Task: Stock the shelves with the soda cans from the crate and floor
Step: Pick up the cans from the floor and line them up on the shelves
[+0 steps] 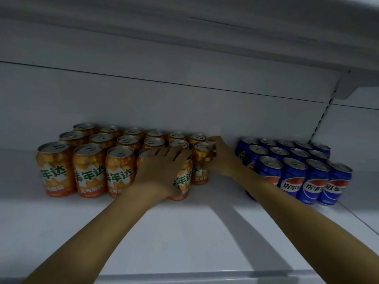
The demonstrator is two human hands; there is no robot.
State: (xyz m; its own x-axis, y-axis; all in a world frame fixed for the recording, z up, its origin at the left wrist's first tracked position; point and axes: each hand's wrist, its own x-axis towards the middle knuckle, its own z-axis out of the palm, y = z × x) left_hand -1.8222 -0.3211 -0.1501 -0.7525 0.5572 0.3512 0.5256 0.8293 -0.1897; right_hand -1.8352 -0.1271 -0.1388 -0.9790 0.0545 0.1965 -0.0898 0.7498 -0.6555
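On the shelf: a white shelf board carries two blocks of upright soda cans against the back wall.
Orange block: orange cans stand in three rows on the left half, packed side by side.
Blue block: blue cans stand in rows on the right, well apart from the orange ones.
Open room: bare board lies in front of both blocks up to the front edge, in the gap between the blocks, and left of the orange cans; the upper shelf hangs above with space over the can tops.
Right edge: a slotted upright and a bracket mark the end of the bay.
Left hand: the left hand lies over the top and side of a front-row orange can, fingers spread forward across the lids, palm on it rather than wrapped round it.
Right hand: the right hand grips the end orange can of the second row, fingers curled round its far side.
Labels: orange cans bear green Chinese characters on white, reading 美年达; blue cans bear a red, white and blue globe with 百事.
Hard to see: small print at the can bases is blurred; the wrists hide several cans; back-row labels are hidden by the front rows.
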